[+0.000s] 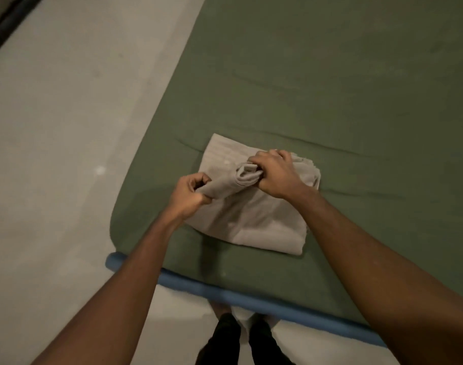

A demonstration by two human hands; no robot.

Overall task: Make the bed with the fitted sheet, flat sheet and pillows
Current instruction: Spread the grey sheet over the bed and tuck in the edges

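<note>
The folded flat sheet lies on the green fitted sheet, near the bed's corner. The left hand pinches its raised top layer at 9 o'clock. The right hand grips the same layer at 1 o'clock. Uncovered bed stretches toward 1 o'clock.

Your left forearm and right forearm show bare all the way to the lower edge of the view, and your left hand and right hand are bare too. Lower down, your legs are in black clothing; the dim light hides whether it is trousers or shorts.
</note>
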